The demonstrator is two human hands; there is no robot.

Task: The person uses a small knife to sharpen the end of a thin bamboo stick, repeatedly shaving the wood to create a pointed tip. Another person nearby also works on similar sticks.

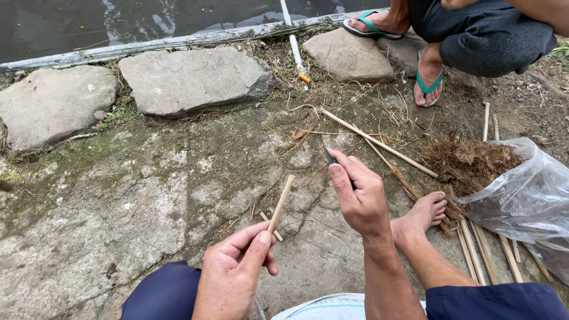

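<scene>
Left hand [232, 271] pinches short bamboo stick [280, 205] between thumb and fingers, stick tilted up over cracked stone ground [148, 195]. Right hand [358, 198] closed round small knife [329, 156], blade tip poking out, just right of stick. Plastic bag [530, 198], loose sticks [483, 249] lie right

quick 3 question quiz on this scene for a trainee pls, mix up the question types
1. True or false: the left hand pinches a thin pale stick that points up and away from the person.
2. What does the right hand hold? A) a small dark blade B) a stone C) a clear plastic bag
3. What footwear does the crouching person at top right wear?

Key: 1 true. 2 A. 3 green flip-flops.
</scene>
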